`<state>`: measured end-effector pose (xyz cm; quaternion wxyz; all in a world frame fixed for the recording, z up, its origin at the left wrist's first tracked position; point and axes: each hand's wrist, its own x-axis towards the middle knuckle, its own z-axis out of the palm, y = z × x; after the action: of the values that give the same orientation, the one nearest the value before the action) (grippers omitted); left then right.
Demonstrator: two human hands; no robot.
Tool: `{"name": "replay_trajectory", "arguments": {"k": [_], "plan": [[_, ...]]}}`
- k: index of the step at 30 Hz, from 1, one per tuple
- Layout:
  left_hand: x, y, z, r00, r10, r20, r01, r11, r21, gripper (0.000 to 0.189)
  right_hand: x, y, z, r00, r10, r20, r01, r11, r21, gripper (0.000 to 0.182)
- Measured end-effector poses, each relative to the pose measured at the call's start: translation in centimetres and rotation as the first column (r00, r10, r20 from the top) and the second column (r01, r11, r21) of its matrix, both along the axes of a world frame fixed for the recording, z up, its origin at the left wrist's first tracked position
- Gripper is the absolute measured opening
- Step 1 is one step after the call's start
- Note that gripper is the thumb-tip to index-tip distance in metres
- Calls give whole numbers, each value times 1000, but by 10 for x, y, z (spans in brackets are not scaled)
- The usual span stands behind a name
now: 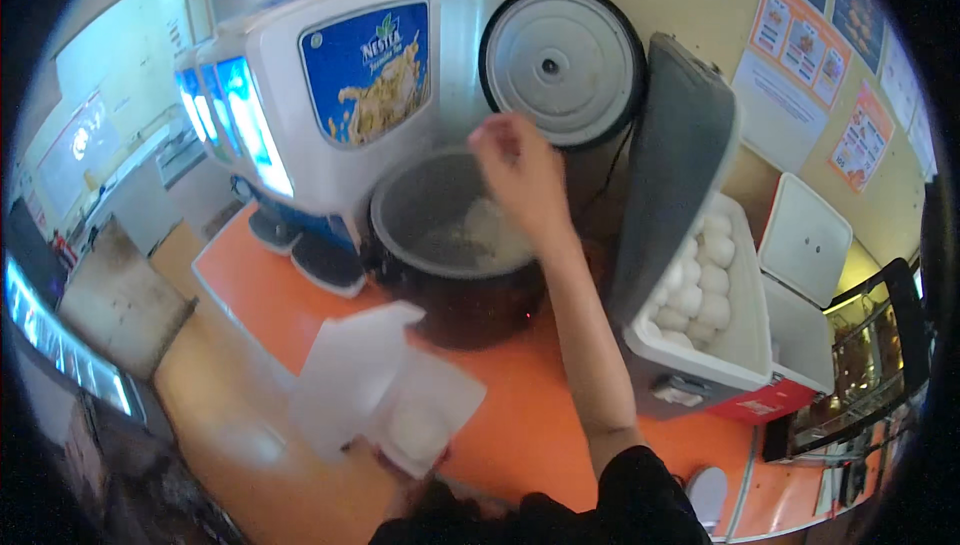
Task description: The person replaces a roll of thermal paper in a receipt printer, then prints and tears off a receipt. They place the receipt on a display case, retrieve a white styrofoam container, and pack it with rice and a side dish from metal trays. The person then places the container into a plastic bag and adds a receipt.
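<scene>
An open white carton (352,376), its flaps spread, is held low before me by my left hand (388,464), which is mostly hidden beneath it. A rounded white mound, apparently rice (420,429), sits inside. My right hand (525,174) is raised over the right rim of a dark rice cooker (457,305), fingers curled; motion blur hides whether anything is in them. White rice (487,234) lies in the cooker's grey pot. Behind the hand, the round cooker lid (559,65) stands tilted up.
Right of the cooker, a grey cooler box (720,365) with raised lid (679,162) holds several white balls (701,282). A red cooler (765,401) and a glass-fronted display case (847,365) stand beyond. At left, a drink dispenser (262,125) rests on the orange counter (259,290).
</scene>
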<state>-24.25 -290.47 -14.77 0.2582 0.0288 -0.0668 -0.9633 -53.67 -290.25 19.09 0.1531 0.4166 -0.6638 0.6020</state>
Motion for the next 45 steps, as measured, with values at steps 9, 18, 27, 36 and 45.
{"name": "replay_trajectory", "arguments": {"k": [9, 18, 27, 36, 45], "plan": [[-34, -226, -8, 969, -34, 245, 47, 998, -49, 94, -333, -35, 127, 178, -877, -447, 951, 271, -152, 72], [-62, -294, -6, 927, -218, 305, 254, 964, -81, 93, -219, -62, 144, 29, -770, -637, 981, 143, -128, 53], [-117, -247, 16, 841, -439, 317, 513, 833, -205, 92, 15, -60, -42, 502, -192, -843, 552, 822, 142, 62], [-146, -49, 34, 597, -711, 372, 802, 508, -314, 91, 38, 19, -142, 742, -195, -642, 450, 854, 261, 41], [-64, 237, 20, 409, -839, 359, 900, 306, -309, 90, 252, 418, -154, 927, -249, 280, 192, 958, 214, 47]]}}
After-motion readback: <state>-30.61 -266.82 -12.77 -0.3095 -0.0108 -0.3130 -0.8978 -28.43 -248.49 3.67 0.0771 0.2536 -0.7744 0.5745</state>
